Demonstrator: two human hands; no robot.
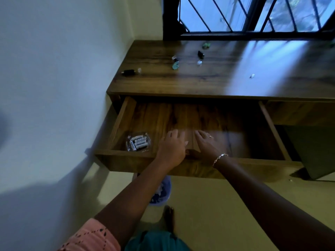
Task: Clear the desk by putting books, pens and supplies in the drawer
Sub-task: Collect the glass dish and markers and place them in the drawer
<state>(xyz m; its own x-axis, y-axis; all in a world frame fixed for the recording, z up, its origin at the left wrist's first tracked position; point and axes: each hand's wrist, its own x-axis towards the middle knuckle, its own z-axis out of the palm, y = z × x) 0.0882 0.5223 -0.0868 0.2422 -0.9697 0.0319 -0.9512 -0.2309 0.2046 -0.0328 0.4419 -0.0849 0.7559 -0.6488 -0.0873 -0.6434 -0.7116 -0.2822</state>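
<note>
Nearest: pink sleeve (90, 236) on the L arm, and a purple bin (163, 192) on the floor under the drawer (126, 122), which stood wide open. Both hands were inside it, front-centre: left hand (172, 147) and right hand (204, 144) lay side by side, fingers fairly straight and flat, gripping nothing I could make out. There was poss. a flat brown cover under them, but it was too blurred and drawer-coloured to tell. A glass dish (138, 142) w/ batteries sat in the drawer's front-left corner, just beside the left hand. Further back, the table (235, 84) carried small supplies: black piece (128, 72), teal piece (175, 65), black clip-like bit (200, 54), clear bit (252, 75). Step, my read: settling sth in the drawer. Next needs hands out, a reach over the table edge, and fine pinches on the small bits.
</note>
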